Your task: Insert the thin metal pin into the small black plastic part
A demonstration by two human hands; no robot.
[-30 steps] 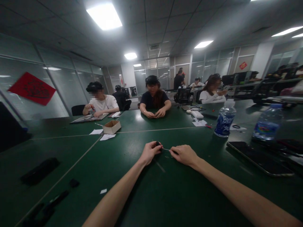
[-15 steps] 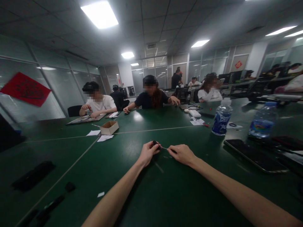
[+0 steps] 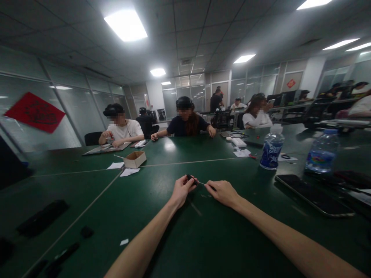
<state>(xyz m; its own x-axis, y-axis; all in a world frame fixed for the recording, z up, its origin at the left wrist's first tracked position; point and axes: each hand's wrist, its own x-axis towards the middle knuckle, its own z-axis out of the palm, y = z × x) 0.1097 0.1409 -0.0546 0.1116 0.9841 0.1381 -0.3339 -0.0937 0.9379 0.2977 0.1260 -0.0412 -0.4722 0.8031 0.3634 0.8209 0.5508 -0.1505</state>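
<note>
My left hand point(image 3: 181, 190) is closed around a small black object point(image 3: 189, 178) held just above the green table point(image 3: 162, 231). My right hand point(image 3: 223, 192) is pinched on a thin tool point(image 3: 203, 183) with a fine metal tip that points left and meets the black object. Both hands sit close together near the middle of the table, forearms stretched out in front of me.
Two water bottles point(image 3: 271, 146) point(image 3: 322, 150) and a dark phone point(image 3: 313, 195) are on the right. A small cardboard box point(image 3: 135, 158) with paper scraps lies at centre left. Black parts point(image 3: 43, 216) sit at the left. Several people are seated across the table.
My hands have stayed together on the black object and the tool. The person opposite has spread their arms out on the table. The view shifted slightly.
</note>
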